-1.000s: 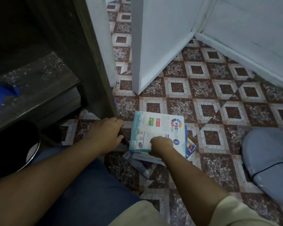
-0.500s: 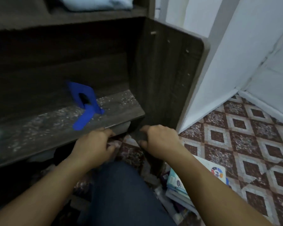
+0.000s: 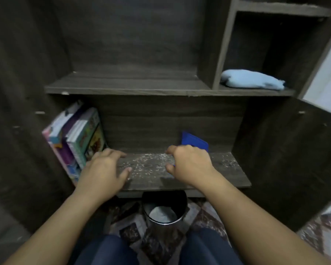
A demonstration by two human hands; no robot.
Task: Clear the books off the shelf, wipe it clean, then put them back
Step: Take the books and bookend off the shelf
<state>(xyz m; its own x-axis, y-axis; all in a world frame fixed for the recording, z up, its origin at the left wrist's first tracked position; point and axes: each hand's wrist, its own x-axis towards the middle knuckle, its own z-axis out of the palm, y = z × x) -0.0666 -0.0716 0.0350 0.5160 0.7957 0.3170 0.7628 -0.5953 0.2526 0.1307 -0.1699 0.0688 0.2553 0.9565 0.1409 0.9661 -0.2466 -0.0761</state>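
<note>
Books (image 3: pixel 80 134) lean beside spread left fingers (image 3: pixel 115 153); bookend (image 3: pixel 196 141) behind curled right fingers (image 3: pixel 172 150), grip unclear; bin (image 3: pixel 163 199) below shelf (image 3: pixel 227 169).

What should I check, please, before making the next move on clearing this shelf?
1. Books off the shelf: not ok, several lean at its left end.
2. Left hand free: ok, open beside them.
3. Right hand free: cannot tell, curled in front of the blue bookend.
4. Shelf clean: not ok, pale specks cover it.
5. Cloth at hand: ok, lies in the upper right compartment.
</note>
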